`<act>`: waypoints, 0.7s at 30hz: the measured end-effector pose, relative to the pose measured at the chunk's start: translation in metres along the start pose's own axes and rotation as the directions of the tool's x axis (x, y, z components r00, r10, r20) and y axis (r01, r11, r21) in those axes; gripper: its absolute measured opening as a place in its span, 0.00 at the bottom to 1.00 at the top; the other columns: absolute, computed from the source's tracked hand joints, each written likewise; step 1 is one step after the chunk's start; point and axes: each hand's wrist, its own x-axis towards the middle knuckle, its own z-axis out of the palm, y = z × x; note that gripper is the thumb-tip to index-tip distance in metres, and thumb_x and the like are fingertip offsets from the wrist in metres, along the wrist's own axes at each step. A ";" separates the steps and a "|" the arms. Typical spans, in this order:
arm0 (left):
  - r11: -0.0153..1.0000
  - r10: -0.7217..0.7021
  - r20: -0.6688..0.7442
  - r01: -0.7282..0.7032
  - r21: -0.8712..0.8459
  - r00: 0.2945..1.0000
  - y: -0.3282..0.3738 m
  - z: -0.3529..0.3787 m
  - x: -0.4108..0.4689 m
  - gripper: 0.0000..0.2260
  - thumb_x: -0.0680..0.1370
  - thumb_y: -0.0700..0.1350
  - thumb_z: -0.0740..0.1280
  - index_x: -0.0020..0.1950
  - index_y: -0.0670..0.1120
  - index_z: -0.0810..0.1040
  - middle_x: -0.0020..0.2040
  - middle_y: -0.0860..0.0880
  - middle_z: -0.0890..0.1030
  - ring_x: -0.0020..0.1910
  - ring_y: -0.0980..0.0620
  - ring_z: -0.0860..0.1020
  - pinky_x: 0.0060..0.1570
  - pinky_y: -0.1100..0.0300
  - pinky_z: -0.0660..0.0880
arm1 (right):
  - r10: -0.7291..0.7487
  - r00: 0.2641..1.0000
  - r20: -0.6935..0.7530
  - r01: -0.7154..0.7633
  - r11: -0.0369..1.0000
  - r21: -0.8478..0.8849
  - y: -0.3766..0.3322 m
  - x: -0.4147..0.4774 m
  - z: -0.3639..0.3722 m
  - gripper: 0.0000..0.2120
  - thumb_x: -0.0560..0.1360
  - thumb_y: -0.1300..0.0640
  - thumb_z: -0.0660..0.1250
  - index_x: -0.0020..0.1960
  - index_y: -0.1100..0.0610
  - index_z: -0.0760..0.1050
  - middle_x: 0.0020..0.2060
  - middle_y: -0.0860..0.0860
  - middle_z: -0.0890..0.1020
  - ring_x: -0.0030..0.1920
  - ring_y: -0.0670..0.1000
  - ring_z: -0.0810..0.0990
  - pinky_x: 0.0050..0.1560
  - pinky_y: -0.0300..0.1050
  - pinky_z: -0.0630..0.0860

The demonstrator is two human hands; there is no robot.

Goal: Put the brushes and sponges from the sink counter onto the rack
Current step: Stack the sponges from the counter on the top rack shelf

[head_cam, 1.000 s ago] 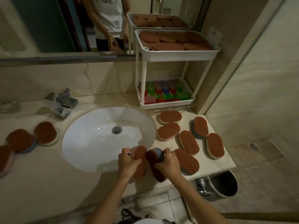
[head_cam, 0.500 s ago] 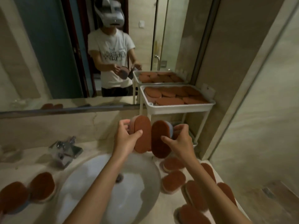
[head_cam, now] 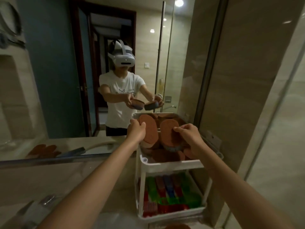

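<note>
1. Head view: the left hand (head_cam: 137, 130) grips one brown-faced sponge (head_cam: 149, 131) by its edge, tilted up on its side, over the top tray (head_cam: 171, 163) of the white rack (head_cam: 140, 192). The right hand (head_cam: 189, 138) grasps a second sponge (head_cam: 168, 133) the same way, just beside the first.
2. That tray already holds a layer of sponges (head_cam: 165, 157), so the new pair has to land on top of others. My judgement: let go while still tilted, either one could roll off the pile and over the low rim.
3. The two held sponges sit nearly touching. Set down together, one may knock the other sideways or shove a stored sponge toward the edge.
4. The rack looks light and stands against the mirror (head_cam: 66, 80) at the counter's end. A hard push down on the tray could rock it or shift it.
5. Brushes (head_cam: 168, 194) fill the lower shelf; a sponge falling from above could land among them or on the counter (head_cam: 107, 179).
6. Both grips are pinches at the edge, so a soft sponge could slip early.
</note>
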 end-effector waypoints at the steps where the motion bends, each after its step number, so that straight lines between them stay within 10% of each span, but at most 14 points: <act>1: 1.000 -0.026 -0.007 0.026 0.000 1.000 0.003 0.006 0.009 0.21 0.82 0.46 0.54 0.73 0.38 0.58 0.71 0.39 0.68 0.68 0.40 0.69 0.64 0.49 0.69 | 0.012 1.000 0.011 -0.012 1.000 -0.017 -0.001 0.013 0.000 0.14 0.73 0.53 0.69 0.54 0.61 0.76 0.52 0.59 0.81 0.53 0.58 0.80 0.57 0.56 0.78; 12: 0.988 -0.145 -0.050 0.147 0.038 0.988 -0.017 0.050 0.053 0.18 0.83 0.42 0.51 0.71 0.36 0.62 0.68 0.39 0.69 0.64 0.42 0.71 0.54 0.53 0.70 | -0.033 0.995 0.095 0.047 0.987 -0.154 0.022 0.072 0.023 0.11 0.78 0.57 0.61 0.54 0.63 0.76 0.47 0.60 0.81 0.45 0.55 0.77 0.46 0.47 0.72; 16: 0.985 -0.167 -0.037 0.166 -0.037 0.985 -0.028 0.053 0.061 0.11 0.82 0.40 0.52 0.41 0.48 0.68 0.38 0.50 0.69 0.35 0.56 0.69 0.37 0.64 0.68 | -0.104 0.980 0.171 0.151 0.944 -0.294 0.026 0.067 0.027 0.13 0.78 0.56 0.59 0.54 0.62 0.77 0.50 0.61 0.82 0.44 0.56 0.79 0.39 0.43 0.71; 21: 0.992 -0.125 -0.022 0.124 -0.036 0.992 -0.028 0.054 0.060 0.19 0.80 0.38 0.55 0.71 0.36 0.63 0.59 0.39 0.75 0.33 0.58 0.66 0.35 0.65 0.66 | -0.121 0.980 0.155 0.168 0.927 -0.337 0.021 0.065 0.026 0.18 0.77 0.53 0.60 0.64 0.61 0.68 0.59 0.57 0.77 0.59 0.57 0.76 0.54 0.47 0.71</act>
